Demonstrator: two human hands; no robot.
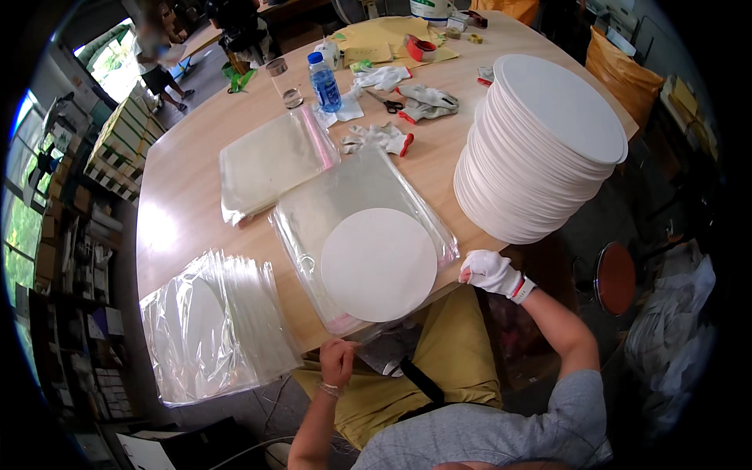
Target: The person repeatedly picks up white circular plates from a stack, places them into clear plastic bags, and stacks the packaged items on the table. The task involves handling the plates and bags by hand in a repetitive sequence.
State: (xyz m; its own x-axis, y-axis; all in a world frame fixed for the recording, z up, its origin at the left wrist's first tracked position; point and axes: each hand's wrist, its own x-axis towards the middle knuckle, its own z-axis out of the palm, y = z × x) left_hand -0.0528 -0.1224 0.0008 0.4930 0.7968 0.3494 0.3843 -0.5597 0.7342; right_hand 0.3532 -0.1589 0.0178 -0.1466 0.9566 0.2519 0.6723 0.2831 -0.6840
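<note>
Near the table's (180, 227) front edge lay a white round disc (378, 264) inside a clear plastic bag (345, 196). It looked thin, stiff and light, the film slippery and limp; the bag's open edge seemed the best place to grip. The bare left hand (338, 362) pinched that near edge, fingers closed on film. The gloved right hand (489, 271) rested curled at the bag's right corner; whether it gripped could not be told. Beyond stood a tall stack of discs (540, 149) and, left, bagged discs (211, 329).

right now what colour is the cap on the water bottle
Blue, like the bottle's label; the head view shows it, near the table's far edge.
</note>
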